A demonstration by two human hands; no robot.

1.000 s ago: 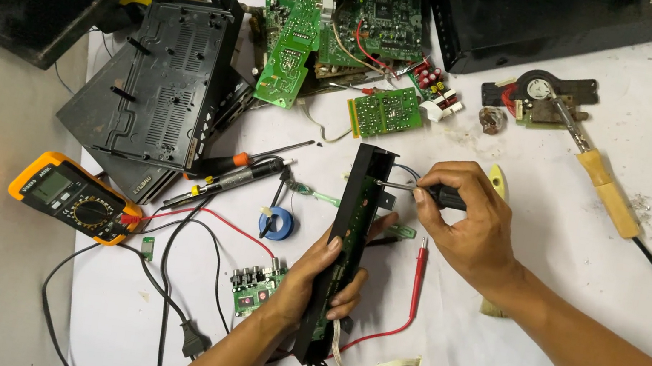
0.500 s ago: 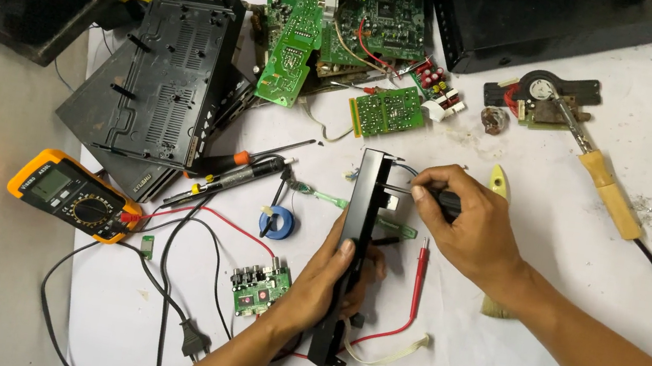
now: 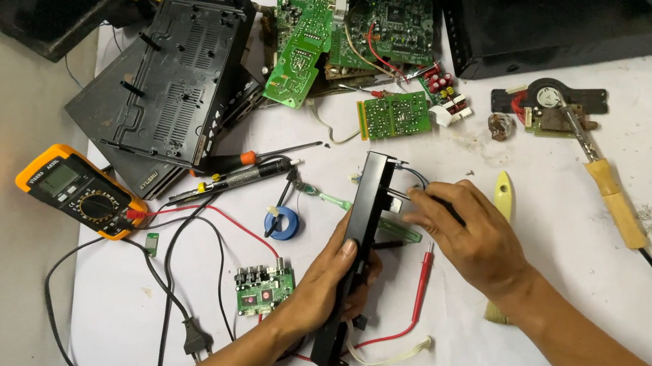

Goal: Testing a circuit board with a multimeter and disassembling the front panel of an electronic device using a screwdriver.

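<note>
Both hands (image 3: pixel 328 282) (image 3: pixel 472 239) partly hide black panel (image 3: pixel 364 215).

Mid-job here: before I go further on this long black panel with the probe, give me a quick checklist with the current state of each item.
1. Long black panel held firmly: ok, left hand wraps its lower half.
2. Black probe at the panel's upper part: ok, right hand holds it there.
3. Exact contact point of the tip: cannot tell, fingers hide it.
4. Red probe in use: not ok, it lies loose on the table.
5. Multimeter dial setting: cannot tell, too small.
6. Soldering iron away from the hands: ok, at the far right.
</note>
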